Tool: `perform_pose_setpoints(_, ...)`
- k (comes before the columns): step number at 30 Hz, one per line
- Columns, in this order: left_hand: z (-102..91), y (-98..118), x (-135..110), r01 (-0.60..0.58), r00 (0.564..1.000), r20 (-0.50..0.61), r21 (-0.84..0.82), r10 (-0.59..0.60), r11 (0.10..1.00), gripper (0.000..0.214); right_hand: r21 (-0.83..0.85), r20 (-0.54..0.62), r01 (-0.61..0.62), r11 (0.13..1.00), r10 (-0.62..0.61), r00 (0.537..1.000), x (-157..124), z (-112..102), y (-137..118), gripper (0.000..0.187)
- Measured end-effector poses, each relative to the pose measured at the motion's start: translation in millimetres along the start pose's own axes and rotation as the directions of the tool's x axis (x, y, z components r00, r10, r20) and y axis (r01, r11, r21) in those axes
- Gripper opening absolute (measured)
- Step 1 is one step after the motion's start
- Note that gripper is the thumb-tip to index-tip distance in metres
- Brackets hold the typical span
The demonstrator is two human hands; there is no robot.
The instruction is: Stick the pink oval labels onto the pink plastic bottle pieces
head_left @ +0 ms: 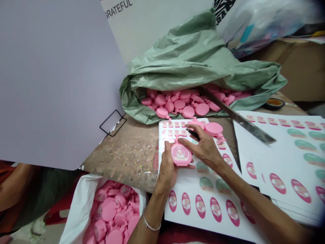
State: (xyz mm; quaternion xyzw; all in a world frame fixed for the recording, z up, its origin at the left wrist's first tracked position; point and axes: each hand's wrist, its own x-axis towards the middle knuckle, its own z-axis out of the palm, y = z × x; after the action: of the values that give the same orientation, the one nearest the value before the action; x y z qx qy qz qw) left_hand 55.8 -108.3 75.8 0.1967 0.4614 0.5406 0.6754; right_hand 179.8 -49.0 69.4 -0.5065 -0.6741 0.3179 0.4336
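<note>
My left hand (169,166) is closed around a small pink plastic toy bottle (180,160) with a pump-like top and a round label on its face. My right hand (203,144) has its thumb at the bottle's upper edge, while a small dark slim tool (193,133) is gripped by its curled fingers; the tool's exact kind is unclear. Beneath both hands lies a sheet of printed stickers (188,186) with pink ovals and green shapes. More pink bottles (213,128) rest on the sheet just past my right hand.
A green sack (177,67) spills pink bottles at the back. A long metal blade (243,123) leans out over more sticker sheets (274,159) at right, near a tape roll (274,103). Lower left, a white bag (80,206) holds pink bottles. Another person's arm (15,186) shows far left.
</note>
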Motion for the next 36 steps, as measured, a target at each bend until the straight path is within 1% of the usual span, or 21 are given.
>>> perform_pose_setpoints(4,-13.1,8.8,2.4,-0.105,0.992,0.073,0.069,0.100,0.992,0.057,-0.183,-0.140,-0.073,0.980,0.048,0.989,11.6,-36.0,37.1,0.053)
perform_pose_setpoints(7,-52.5,24.0,16.7,-0.175,0.977,-0.070,0.289,0.202,0.941,0.052,-0.412,-0.196,-0.118,0.904,0.039,0.980,19.1,-73.1,62.2,0.050)
perform_pose_setpoints(9,-84.5,38.8,32.0,-0.199,0.890,-0.224,0.593,0.397,0.780,0.048,-0.572,-0.139,-0.059,0.818,-0.026,0.990,26.5,-86.6,70.1,0.052)
perform_pose_setpoints(11,-108.0,55.5,47.1,-0.089,0.790,-0.267,0.841,0.552,0.534,0.044,-0.698,-0.038,0.046,0.715,-0.102,0.994,37.4,-86.4,70.2,0.057)
perform_pose_setpoints(12,-113.9,63.3,52.5,-0.066,0.731,-0.229,0.914,0.643,0.400,0.045,-0.744,0.012,0.092,0.662,-0.124,0.992,44.2,-82.1,67.9,0.059)
perform_pose_setpoints(14,-112.5,73.9,56.8,-0.098,0.574,-0.082,0.981,0.815,0.168,0.049,-0.814,0.091,0.139,0.564,-0.112,0.990,58.3,-69.9,60.2,0.059)
perform_pose_setpoints(15,-106.2,75.5,55.8,-0.156,0.514,-0.005,0.983,0.858,0.099,0.048,-0.838,0.118,0.140,0.527,-0.075,0.990,64.6,-63.9,55.5,0.057)
perform_pose_setpoints(16,-97.3,74.0,53.6,-0.237,0.496,0.048,0.968,0.867,0.082,0.043,-0.855,0.139,0.135,0.501,-0.031,0.990,69.6,-58.8,50.7,0.054)
perform_pose_setpoints(17,-86.7,69.7,50.8,-0.324,0.538,0.068,0.937,0.840,0.132,0.037,-0.864,0.149,0.127,0.488,0.008,0.989,73.0,-54.8,46.0,0.051)
perform_pose_setpoints(18,-75.3,63.0,48.2,-0.399,0.631,0.063,0.881,0.773,0.254,0.031,-0.864,0.149,0.116,0.491,0.028,0.988,74.4,-51.9,41.7,0.049)
perform_pose_setpoints(19,-63.6,54.6,46.2,-0.423,0.747,0.041,0.798,0.663,0.428,0.030,-0.850,0.137,0.101,0.517,0.031,0.990,73.6,-49.4,37.5,0.049)
perform_pose_setpoints(20,-52.3,45.3,44.9,-0.385,0.852,0.007,0.686,0.523,0.618,0.032,-0.811,0.125,0.090,0.578,0.021,0.992,70.6,-46.9,33.5,0.050)
perform_pose_setpoints(21,-41.7,36.0,44.3,-0.315,0.924,-0.016,0.536,0.382,0.783,0.035,-0.735,0.129,0.090,0.672,0.008,0.992,65.3,-43.8,29.4,0.053)
perform_pose_setpoints(22,-32.0,27.4,43.9,-0.235,0.968,0.002,0.350,0.250,0.907,0.038,-0.616,0.157,0.099,0.781,-0.001,0.988,57.9,-39.5,25.1,0.056)
perform_pose_setpoints(24,-16.5,14.2,42.8,-0.036,0.991,0.126,-0.013,0.038,0.999,0.044,-0.284,0.270,0.096,0.954,-0.017,0.963,38.7,-27.4,15.6,0.057)
perform_pose_setpoints(26,-7.8,8.0,40.0,0.150,0.956,0.280,-0.222,-0.084,0.964,0.049,-0.020,0.356,0.030,0.999,-0.021,0.934,18.0,-12.7,5.9,0.051)
perform_pose_setpoints(28,-7.6,8.4,36.6,0.240,0.926,0.357,-0.293,-0.127,0.926,0.048,0.071,0.368,-0.030,0.997,0.001,0.930,1.8,-1.1,-1.8,0.043)
perform_pose_setpoints(30,-15.7,13.6,35.0,0.194,0.950,0.296,-0.315,-0.098,0.929,0.040,0.044,0.362,-0.005,0.999,-0.011,0.932,-5.8,3.6,-4.9,0.035)
perform_pose_setpoints(32,-29.2,21.3,36.8,0.053,0.990,0.138,-0.288,-0.014,0.956,0.035,-0.073,0.316,0.056,0.996,-0.030,0.948,-4.5,2.5,-1.7,0.032)
perform_pose_setpoints(34,-43.3,29.5,42.0,-0.073,0.997,0.000,-0.203,0.074,0.976,0.035,-0.240,0.205,0.056,0.969,-0.006,0.979,2.9,0.6,8.0,0.030)
perform_pose_setpoints(36,-53.5,36.6,48.5,-0.122,0.992,-0.041,-0.115,0.118,0.986,0.036,-0.370,0.110,0.039,0.928,0.003,0.994,12.3,2.8,22.2,0.027)
